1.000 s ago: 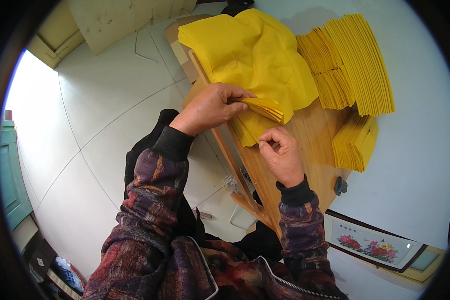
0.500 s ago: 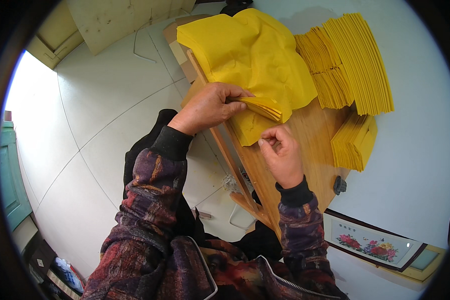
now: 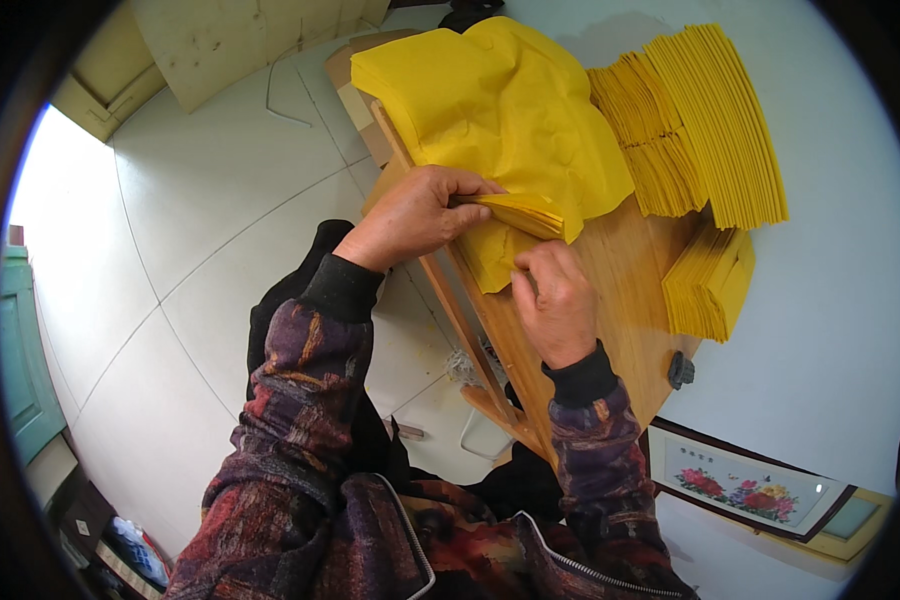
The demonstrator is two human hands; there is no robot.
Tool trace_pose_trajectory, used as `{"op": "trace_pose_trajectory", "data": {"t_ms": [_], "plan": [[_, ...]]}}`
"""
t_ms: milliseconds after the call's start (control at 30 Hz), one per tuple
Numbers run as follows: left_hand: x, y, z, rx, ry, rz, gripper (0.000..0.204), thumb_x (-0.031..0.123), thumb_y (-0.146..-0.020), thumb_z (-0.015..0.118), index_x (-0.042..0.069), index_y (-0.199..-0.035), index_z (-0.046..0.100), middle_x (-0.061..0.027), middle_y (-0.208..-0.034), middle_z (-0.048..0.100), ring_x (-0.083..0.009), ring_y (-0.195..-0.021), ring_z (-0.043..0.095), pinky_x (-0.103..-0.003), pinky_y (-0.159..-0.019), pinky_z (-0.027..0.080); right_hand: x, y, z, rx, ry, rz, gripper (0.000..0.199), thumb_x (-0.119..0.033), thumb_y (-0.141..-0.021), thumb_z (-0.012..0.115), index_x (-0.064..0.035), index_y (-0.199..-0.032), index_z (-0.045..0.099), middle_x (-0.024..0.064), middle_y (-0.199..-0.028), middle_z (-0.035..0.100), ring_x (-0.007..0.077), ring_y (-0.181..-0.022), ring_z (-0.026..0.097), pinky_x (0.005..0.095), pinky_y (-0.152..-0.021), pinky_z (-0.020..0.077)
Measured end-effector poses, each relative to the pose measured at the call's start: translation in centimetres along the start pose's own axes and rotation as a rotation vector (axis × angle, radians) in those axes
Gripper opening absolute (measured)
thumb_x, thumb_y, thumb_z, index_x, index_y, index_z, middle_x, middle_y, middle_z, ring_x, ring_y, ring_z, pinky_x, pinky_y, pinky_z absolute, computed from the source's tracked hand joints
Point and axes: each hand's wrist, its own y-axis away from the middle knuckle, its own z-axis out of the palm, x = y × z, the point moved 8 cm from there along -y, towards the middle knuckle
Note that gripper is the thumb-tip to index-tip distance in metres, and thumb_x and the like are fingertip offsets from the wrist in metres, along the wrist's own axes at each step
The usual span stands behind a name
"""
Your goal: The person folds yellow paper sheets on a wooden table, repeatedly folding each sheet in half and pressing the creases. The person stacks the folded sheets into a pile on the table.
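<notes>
Pinched between the thumb and fingers of my left hand (image 3: 420, 215) is a small folded stack of yellow paper (image 3: 525, 213), its layered edges fanning toward the right. Close below that end, my right hand (image 3: 557, 300) is closed, with thumb and fingertips near the sheet's lower corner. Whether anything is between those fingertips I cannot make out. Under and behind both hands spreads a large crumpled yellow sheet (image 3: 500, 105), draped over the wooden table (image 3: 610, 290) and past its left edge.
Folded yellow paper bundles (image 3: 725, 125) stand at the table's far right, against the wall, with a smaller bundle (image 3: 708, 285) nearer. A small dark object (image 3: 680, 370) lies by the right edge. A framed flower picture (image 3: 745, 485) is at lower right. Tiled floor (image 3: 200, 220) extends left.
My right hand has moved slightly up and turned over, its fingers now nearer the folded paper. My left hand keeps its hold in almost the same place.
</notes>
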Motion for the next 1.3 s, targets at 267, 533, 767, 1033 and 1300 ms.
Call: {"op": "trace_pose_trajectory", "data": {"t_ms": [267, 533, 767, 1033, 1300], "plan": [[0.0, 0.0, 0.0, -0.004, -0.01, -0.004, 0.025, 0.003, -0.09, 0.058, -0.002, -0.113, 0.063, -0.0014, -0.091, 0.067, -0.0064, -0.081, 0.057, -0.023, -0.076, 0.05, -1.1, -0.7, 0.5, -0.041, 0.154, -0.064, 0.012, -0.001, -0.075, 0.066, -0.0044, -0.081, 0.056, 0.0118, -0.081, 0.056, 0.0327, -0.079, 0.056, 0.0398, -0.067, 0.047], [0.1, 0.1, -0.1, -0.005, -0.026, -0.009, 0.025, 0.004, -0.091, 0.059, -0.003, -0.115, 0.063, -0.0024, -0.092, 0.066, -0.007, -0.081, 0.057, -0.023, -0.077, 0.05, -0.4, -1.3, 0.3, -0.116, 0.083, 0.042, 0.011, -0.004, -0.075, 0.063, -0.0052, -0.079, 0.052, 0.0124, -0.084, 0.055, 0.0344, -0.079, 0.058, 0.0434, -0.064, 0.048], [0.1, 0.1, -0.2, -0.003, -0.049, -0.01, 0.025, 0.005, -0.091, 0.06, -0.003, -0.114, 0.063, -0.0025, -0.091, 0.066, -0.0074, -0.08, 0.057, -0.024, -0.077, 0.05, 0.6, -1.2, 0.3, -0.111, -0.091, 0.118, 0.009, -0.003, -0.076, 0.063, -0.0049, -0.081, 0.054, 0.0124, -0.084, 0.057, 0.035, -0.077, 0.058, 0.0432, -0.063, 0.0473], [0.2, 0.0, 0.0, -0.01, -0.028, 0.004, 0.024, 0.005, -0.091, 0.059, -0.002, -0.113, 0.064, -0.0012, -0.089, 0.066, -0.0067, -0.08, 0.057, -0.023, -0.076, 0.049, -1.3, 0.1, 0.4, -0.058, 0.027, -0.086, 0.015, -0.007, -0.073, 0.069, -0.006, -0.085, 0.059, 0.0093, -0.088, 0.056, 0.0297, -0.083, 0.057, 0.0369, -0.07, 0.0486], [-0.1, 0.1, 0.0, -0.011, 0.024, -0.014, 0.025, 0.007, -0.093, 0.058, -0.002, -0.116, 0.062, 0.0003, -0.09, 0.065, -0.0057, -0.08, 0.055, -0.023, -0.074, 0.048, -1.6, -0.3, 1.2, -0.055, 0.141, -0.149, 0.015, -0.005, -0.071, 0.068, -0.006, -0.08, 0.056, 0.0088, -0.085, 0.053, 0.0292, -0.08, 0.057, 0.0385, -0.066, 0.0481]]}}
